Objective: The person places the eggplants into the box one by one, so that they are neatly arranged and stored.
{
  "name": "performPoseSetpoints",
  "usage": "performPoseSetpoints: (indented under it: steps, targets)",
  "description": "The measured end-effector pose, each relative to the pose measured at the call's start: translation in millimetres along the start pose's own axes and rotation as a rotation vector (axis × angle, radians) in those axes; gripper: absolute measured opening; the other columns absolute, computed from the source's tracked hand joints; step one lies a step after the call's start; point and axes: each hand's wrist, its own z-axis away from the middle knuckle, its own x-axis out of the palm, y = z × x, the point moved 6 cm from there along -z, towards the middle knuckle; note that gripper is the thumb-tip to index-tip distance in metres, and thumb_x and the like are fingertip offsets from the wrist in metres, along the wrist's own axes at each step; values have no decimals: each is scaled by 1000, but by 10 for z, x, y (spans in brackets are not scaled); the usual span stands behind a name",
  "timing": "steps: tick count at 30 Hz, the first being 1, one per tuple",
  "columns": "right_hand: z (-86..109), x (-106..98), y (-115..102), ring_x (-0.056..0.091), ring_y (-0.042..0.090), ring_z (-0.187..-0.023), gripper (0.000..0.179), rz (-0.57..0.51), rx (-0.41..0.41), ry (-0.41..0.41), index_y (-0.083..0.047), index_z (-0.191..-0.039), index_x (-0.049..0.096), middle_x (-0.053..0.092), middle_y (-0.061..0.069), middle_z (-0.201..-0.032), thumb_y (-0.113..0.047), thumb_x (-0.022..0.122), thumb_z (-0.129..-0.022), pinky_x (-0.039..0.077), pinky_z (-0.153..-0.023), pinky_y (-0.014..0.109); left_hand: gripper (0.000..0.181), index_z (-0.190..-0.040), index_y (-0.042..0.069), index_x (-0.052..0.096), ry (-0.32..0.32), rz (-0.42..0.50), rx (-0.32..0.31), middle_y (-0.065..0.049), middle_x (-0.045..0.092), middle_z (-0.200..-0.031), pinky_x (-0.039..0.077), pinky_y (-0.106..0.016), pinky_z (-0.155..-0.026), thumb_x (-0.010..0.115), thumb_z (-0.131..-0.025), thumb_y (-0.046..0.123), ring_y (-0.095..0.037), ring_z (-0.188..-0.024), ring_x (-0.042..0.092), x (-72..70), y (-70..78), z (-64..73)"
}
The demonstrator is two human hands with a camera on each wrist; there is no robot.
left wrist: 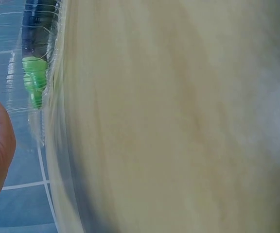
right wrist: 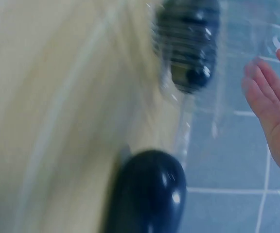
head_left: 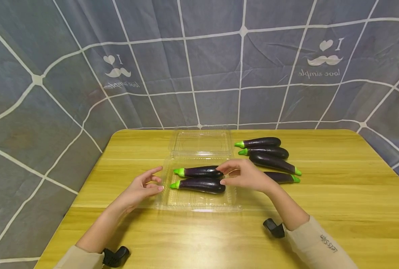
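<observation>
Two eggplants (head_left: 203, 185) lie side by side in the open clear container (head_left: 216, 200), green stems (head_left: 175, 184) pointing left; four more eggplants (head_left: 273, 160) rest on the counter (head_left: 337, 194) to the right. The glossy skin looks slippery and the flesh probably firm but easily bruised, so the thick body seems the surest hold; the thin container looks light and flexible. The right hand (head_left: 244, 175) has its fingers parted at the blunt ends; whether they touch is hard to tell. The left hand (head_left: 142, 189), fingers loosely spread, holds nothing beside the container's left edge.
</observation>
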Motion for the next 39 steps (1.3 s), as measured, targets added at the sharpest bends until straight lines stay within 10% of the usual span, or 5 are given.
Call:
performPoseSetpoints:
  steps: [25,39]
  targets:
    - [715,-792,240,58,7,-94,37,159,97,239,-2,-115,63,62,15,-111,-16,73,-82,50,-79,22,71,-146,2,24,-6,-6,13,-11,44,-108,49,-25,-79,64,-88,7,-12,-85,53,6,-17,22]
    - [940,-974,552,58,29,-97,40,240,159,257,4,-115,61,61,20,-110,-18,71,-83,49,-79,22,71,-147,3,23,-11,-2,8,-11,44,-109,49,-25,-79,63,-88,8,-12,-86,53,10,11,26]
